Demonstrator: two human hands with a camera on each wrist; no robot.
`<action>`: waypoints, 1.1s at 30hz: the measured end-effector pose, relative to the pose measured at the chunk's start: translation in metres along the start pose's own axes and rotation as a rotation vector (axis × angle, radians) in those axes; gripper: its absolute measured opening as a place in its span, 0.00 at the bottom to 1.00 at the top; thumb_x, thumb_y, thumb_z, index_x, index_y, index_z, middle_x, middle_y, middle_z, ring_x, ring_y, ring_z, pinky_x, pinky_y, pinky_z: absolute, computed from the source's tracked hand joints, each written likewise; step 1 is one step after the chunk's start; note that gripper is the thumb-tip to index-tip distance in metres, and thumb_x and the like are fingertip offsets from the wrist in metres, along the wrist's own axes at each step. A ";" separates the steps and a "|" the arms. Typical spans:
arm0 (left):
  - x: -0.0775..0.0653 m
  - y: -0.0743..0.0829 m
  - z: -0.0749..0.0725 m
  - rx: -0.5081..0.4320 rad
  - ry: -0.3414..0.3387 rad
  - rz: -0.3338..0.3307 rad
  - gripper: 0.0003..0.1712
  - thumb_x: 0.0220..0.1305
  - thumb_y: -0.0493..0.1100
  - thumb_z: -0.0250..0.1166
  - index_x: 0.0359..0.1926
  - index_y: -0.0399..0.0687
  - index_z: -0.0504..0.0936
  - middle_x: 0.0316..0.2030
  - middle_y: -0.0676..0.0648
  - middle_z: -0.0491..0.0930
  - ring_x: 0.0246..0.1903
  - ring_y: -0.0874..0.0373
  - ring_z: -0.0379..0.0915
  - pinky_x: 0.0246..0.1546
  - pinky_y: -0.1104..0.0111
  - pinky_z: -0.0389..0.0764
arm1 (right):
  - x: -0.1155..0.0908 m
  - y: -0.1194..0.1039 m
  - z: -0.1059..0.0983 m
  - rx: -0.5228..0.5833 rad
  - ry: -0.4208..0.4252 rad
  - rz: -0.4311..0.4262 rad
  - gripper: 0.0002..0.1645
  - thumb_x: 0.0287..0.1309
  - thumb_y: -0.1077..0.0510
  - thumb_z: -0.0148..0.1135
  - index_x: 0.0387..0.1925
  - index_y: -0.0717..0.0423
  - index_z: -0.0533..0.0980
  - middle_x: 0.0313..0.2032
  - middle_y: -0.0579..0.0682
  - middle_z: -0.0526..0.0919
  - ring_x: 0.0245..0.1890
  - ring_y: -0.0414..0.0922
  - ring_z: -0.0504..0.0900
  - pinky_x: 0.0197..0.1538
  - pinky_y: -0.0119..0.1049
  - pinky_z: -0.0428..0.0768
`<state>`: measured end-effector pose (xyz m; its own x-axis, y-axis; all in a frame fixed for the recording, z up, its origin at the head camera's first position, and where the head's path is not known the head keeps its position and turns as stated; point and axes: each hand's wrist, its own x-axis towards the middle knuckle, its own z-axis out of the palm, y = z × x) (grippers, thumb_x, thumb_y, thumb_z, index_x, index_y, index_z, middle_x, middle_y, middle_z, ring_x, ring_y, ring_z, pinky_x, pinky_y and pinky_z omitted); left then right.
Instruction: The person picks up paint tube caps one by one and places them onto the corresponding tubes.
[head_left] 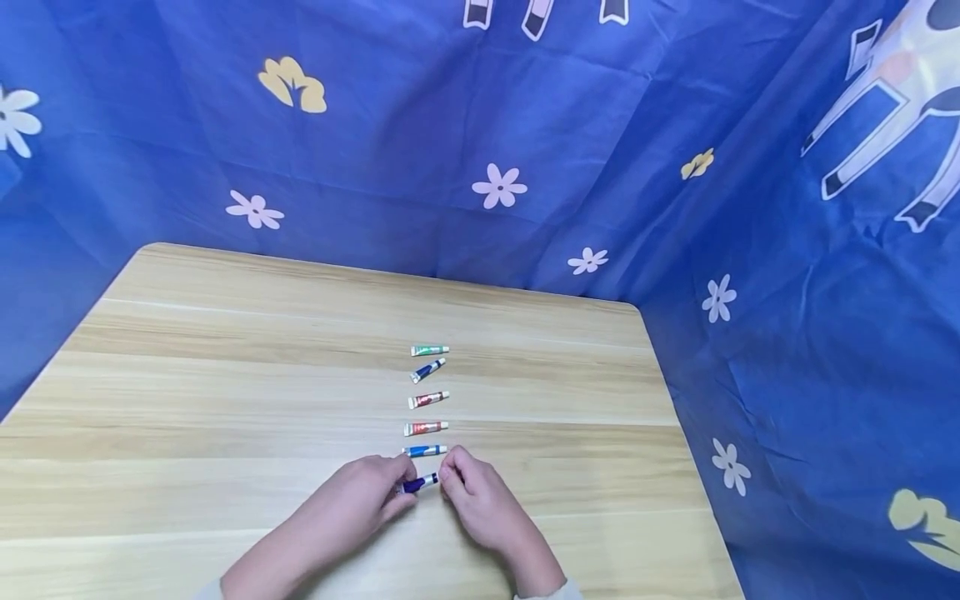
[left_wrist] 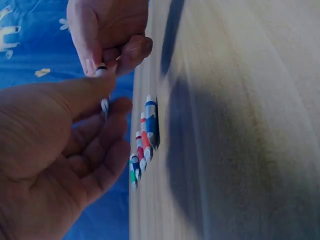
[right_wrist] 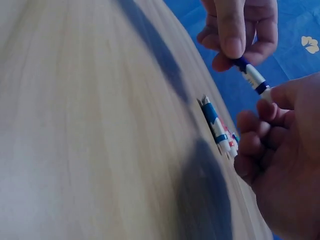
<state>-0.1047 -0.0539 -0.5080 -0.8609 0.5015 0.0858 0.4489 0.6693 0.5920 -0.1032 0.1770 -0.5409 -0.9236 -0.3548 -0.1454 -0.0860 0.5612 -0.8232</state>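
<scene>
Between both hands is a small paint tube (head_left: 422, 482) with a dark violet band and a white cap. My left hand (head_left: 363, 498) pinches its flat end between thumb and fingers. At the other end, the thumb and forefinger of my right hand (head_left: 482, 502) grip the cap, which they mostly hide. In the right wrist view the tube (right_wrist: 254, 77) slants between the two hands, raised above the tabletop. Just beyond the hands lies a blue paint tube (head_left: 425, 451), its cap toward the right.
Farther back in a column lie an orange-red tube (head_left: 426, 428), a dark red tube (head_left: 429, 400), a dark blue tube (head_left: 428, 370) set askew, and a green tube (head_left: 430, 351). The wooden table (head_left: 225, 375) meets a blue patterned curtain (head_left: 420, 167) behind and at the right.
</scene>
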 end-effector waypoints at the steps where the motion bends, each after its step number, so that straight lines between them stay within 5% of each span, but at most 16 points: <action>1: 0.001 0.000 0.002 0.017 0.007 -0.003 0.10 0.66 0.45 0.78 0.37 0.60 0.82 0.27 0.65 0.75 0.29 0.73 0.64 0.31 0.73 0.72 | -0.001 0.001 0.000 -0.020 0.009 0.015 0.11 0.83 0.48 0.53 0.40 0.43 0.76 0.28 0.39 0.76 0.28 0.30 0.70 0.37 0.27 0.74; 10: 0.007 -0.005 0.015 0.112 0.013 -0.120 0.11 0.59 0.48 0.82 0.36 0.60 0.86 0.33 0.62 0.77 0.29 0.70 0.66 0.33 0.70 0.77 | -0.009 -0.002 -0.016 -0.054 0.079 0.115 0.06 0.77 0.46 0.63 0.44 0.40 0.80 0.30 0.35 0.77 0.28 0.30 0.72 0.36 0.27 0.76; 23: 0.005 -0.019 0.027 0.080 0.041 -0.059 0.11 0.53 0.47 0.84 0.36 0.59 0.90 0.31 0.62 0.81 0.30 0.72 0.72 0.35 0.69 0.82 | -0.008 0.001 -0.017 0.040 0.058 0.061 0.14 0.75 0.48 0.65 0.52 0.51 0.82 0.35 0.38 0.81 0.33 0.31 0.78 0.43 0.28 0.81; 33: 0.005 -0.020 0.020 0.158 0.148 -0.039 0.18 0.54 0.56 0.84 0.42 0.56 0.92 0.38 0.58 0.88 0.36 0.66 0.81 0.43 0.63 0.82 | -0.004 -0.003 -0.020 -0.080 0.103 0.057 0.11 0.77 0.48 0.64 0.52 0.47 0.82 0.41 0.38 0.81 0.43 0.34 0.79 0.51 0.31 0.82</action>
<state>-0.1133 -0.0539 -0.5353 -0.8987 0.3956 0.1893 0.4368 0.7697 0.4655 -0.1071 0.1921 -0.5268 -0.9608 -0.2445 -0.1306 -0.0580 0.6379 -0.7680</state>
